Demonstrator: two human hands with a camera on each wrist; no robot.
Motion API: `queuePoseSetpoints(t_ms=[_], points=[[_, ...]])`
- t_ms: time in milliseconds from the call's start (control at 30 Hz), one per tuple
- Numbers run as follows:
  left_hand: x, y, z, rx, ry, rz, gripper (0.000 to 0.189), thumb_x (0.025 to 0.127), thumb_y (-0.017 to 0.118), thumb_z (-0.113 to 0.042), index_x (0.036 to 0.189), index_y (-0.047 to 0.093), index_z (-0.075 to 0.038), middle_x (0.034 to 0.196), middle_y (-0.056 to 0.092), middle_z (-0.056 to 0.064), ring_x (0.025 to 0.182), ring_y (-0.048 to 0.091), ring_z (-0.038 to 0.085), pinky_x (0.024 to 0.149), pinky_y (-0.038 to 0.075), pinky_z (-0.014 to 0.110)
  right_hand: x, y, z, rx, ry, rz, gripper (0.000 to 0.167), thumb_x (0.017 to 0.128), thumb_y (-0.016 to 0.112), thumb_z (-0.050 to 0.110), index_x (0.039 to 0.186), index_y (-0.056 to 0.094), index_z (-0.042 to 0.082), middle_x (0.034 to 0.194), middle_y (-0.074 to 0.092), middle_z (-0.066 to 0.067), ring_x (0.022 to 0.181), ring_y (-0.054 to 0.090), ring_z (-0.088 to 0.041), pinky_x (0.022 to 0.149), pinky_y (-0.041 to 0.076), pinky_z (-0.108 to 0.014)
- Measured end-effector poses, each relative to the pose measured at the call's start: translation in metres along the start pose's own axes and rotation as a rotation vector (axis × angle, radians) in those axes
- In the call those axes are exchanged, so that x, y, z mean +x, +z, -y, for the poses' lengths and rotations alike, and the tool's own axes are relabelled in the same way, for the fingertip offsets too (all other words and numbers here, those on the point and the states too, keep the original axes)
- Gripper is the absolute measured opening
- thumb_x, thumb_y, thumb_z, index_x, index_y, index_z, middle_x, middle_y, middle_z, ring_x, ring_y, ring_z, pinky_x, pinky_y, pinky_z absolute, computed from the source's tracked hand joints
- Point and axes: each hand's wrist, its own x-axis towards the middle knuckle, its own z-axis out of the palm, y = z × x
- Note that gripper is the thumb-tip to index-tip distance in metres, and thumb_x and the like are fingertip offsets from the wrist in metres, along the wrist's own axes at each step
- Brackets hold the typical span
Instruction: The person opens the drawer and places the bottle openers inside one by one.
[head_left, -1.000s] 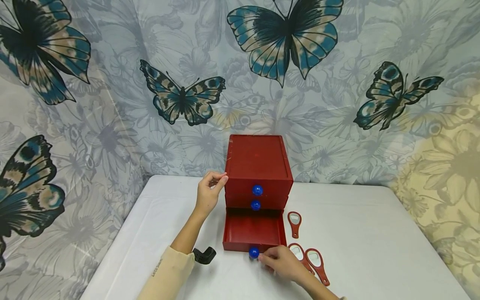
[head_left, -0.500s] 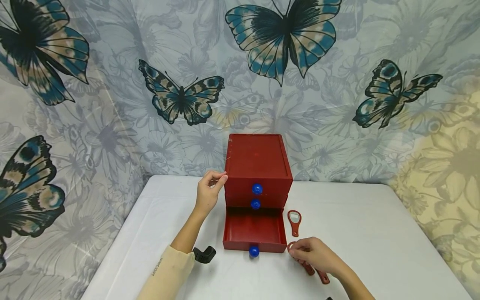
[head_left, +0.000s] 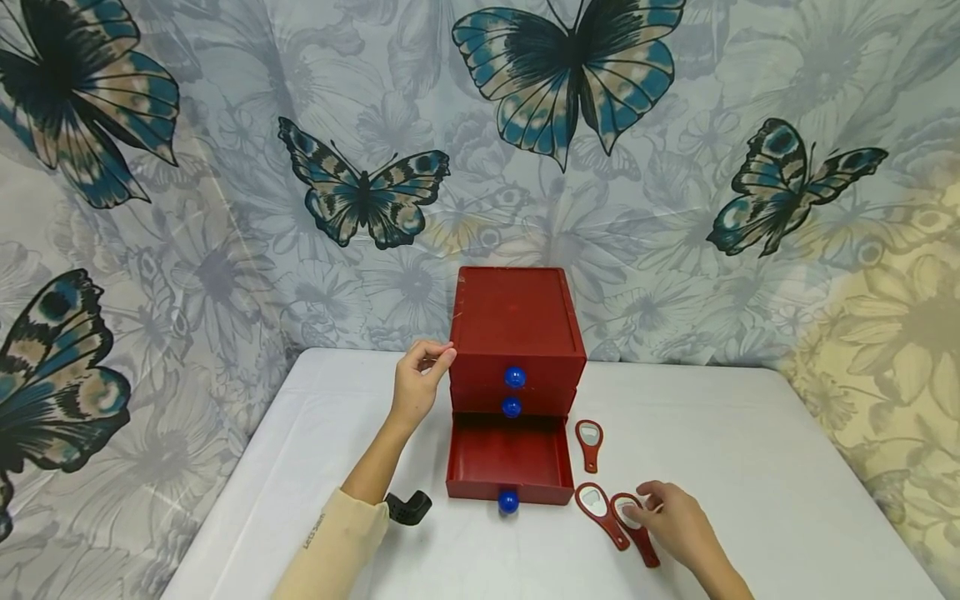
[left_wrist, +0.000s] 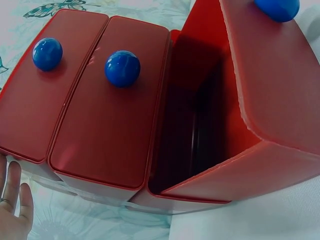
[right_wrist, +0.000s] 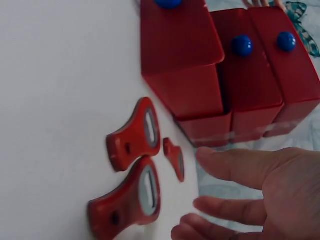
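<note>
A red drawer cabinet [head_left: 517,317] with blue knobs stands on the table, its bottom drawer [head_left: 510,454] pulled out and bare inside. My left hand [head_left: 420,387] touches the cabinet's upper left side near the front; in the left wrist view its fingers [left_wrist: 12,187] lie fairly straight along that side. To the cabinet's right are three red bottle openers with metal-lined heads: one by the drawer's side [head_left: 589,446], a pair nearer the front, left [head_left: 611,527] and right [head_left: 643,546]. My right hand [head_left: 678,521] hovers by the right opener's head, thumb and fingers apart, holding nothing.
A black curved object [head_left: 408,508] lies beside my left forearm. The white-covered table [head_left: 750,458] reaches back to a butterfly-patterned cloth [head_left: 600,225] hung behind and to the sides. The open drawer juts toward the table's front.
My right hand has left the bottom drawer's knob and moved right, passing over the left front bottle opener to the right one. My left hand has stayed at the cabinet.
</note>
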Motion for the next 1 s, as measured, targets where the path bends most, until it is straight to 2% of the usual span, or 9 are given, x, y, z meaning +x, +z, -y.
queuePoseSetpoints(t_ms=[167,267,367,500,633,833,1000], points=[[0.000,0.000,-0.002,-0.002,-0.032,-0.009,0.006,0.088,0.067,0.001,0.092,0.067,0.005,0.099,0.066,0.019,0.091,0.058,-0.003,0.078,0.050,0.024,-0.003,0.005,-0.008,-0.050,0.036,0.034,0.056,0.077,0.080,0.029,0.111,0.061,-0.012,0.081,0.060,-0.006,0.073,0.054,-0.018,0.062,0.045,-0.034],[-0.001,0.000,-0.011,0.003,-0.038,-0.009,0.006,0.088,0.067,0.003,0.092,0.066,0.007,0.098,0.065,0.022,0.090,0.058,-0.004,0.078,0.050,0.024,-0.005,0.010,-0.011,-0.052,0.054,0.041,0.059,0.075,0.081,0.027,0.111,0.060,-0.014,0.077,0.056,-0.006,0.070,0.050,-0.018,0.060,0.042,-0.032],[-0.002,-0.001,-0.022,0.007,-0.032,-0.001,0.008,0.088,0.067,0.002,0.091,0.065,0.010,0.097,0.065,0.024,0.090,0.057,-0.005,0.078,0.050,0.024,-0.007,0.015,-0.014,-0.048,0.063,0.043,0.057,0.073,0.082,0.022,0.109,0.060,-0.016,0.074,0.052,-0.007,0.068,0.048,-0.018,0.059,0.039,-0.030],[-0.004,-0.001,-0.032,0.008,-0.013,-0.002,0.006,0.089,0.066,0.002,0.090,0.066,0.008,0.095,0.066,0.020,0.089,0.058,-0.006,0.078,0.051,0.024,-0.008,0.019,-0.015,-0.072,0.060,0.025,0.052,0.071,0.082,0.019,0.104,0.061,-0.016,0.073,0.051,-0.008,0.067,0.048,-0.019,0.058,0.038,-0.030],[-0.003,-0.001,-0.034,-0.002,0.003,-0.008,0.003,0.088,0.066,0.004,0.090,0.068,0.005,0.095,0.066,0.018,0.088,0.057,-0.005,0.078,0.051,0.022,-0.008,0.019,-0.013,-0.098,0.060,-0.005,0.045,0.072,0.081,0.015,0.100,0.062,-0.015,0.073,0.052,-0.010,0.066,0.049,-0.020,0.057,0.039,-0.031],[-0.003,-0.001,-0.033,0.003,-0.030,0.014,0.007,0.089,0.066,0.002,0.091,0.066,0.008,0.097,0.066,0.018,0.089,0.057,-0.005,0.079,0.051,0.023,-0.009,0.020,-0.012,-0.126,0.056,-0.034,0.037,0.071,0.079,0.011,0.093,0.064,-0.015,0.074,0.059,-0.013,0.066,0.055,-0.021,0.059,0.046,-0.037],[-0.004,-0.002,-0.035,0.016,-0.038,0.019,0.008,0.089,0.066,0.000,0.091,0.066,0.007,0.097,0.066,0.018,0.091,0.057,-0.005,0.081,0.051,0.024,-0.010,0.022,-0.013,-0.133,0.033,-0.068,0.035,0.069,0.080,0.011,0.090,0.065,-0.013,0.072,0.060,-0.012,0.067,0.056,-0.023,0.060,0.047,-0.040]])
